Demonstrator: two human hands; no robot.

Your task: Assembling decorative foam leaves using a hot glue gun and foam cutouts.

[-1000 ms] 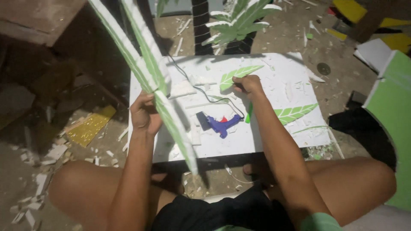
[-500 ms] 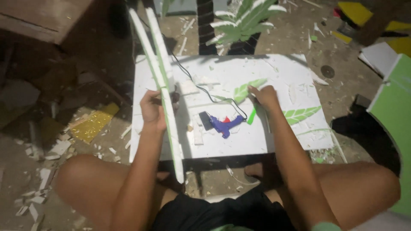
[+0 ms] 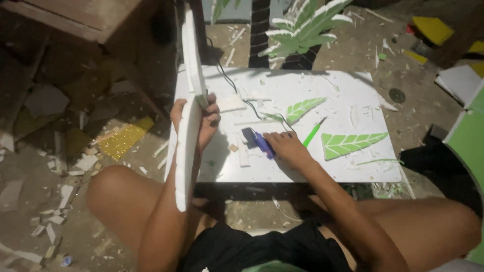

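The left hand (image 3: 197, 123) is gripping a long white foam strip (image 3: 187, 151) with its fingers closed around it, holding the strip on edge over the left border of the white foam board (image 3: 353, 166). To the right, the right hand (image 3: 286, 147) is resting on the board with fingers curled on a blue glue gun (image 3: 259, 142), near the board's middle. Further right, a green pen (image 3: 313, 132) and a green leaf cutout (image 3: 351, 143) are lying flat on the board.

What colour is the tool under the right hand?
The tool under the right hand is blue with a darker part, seen in the head view.

Person wore black fabric shorts (image 3: 252, 247) and a green top, its hem (image 3: 272, 266) just visible; arms and legs bare
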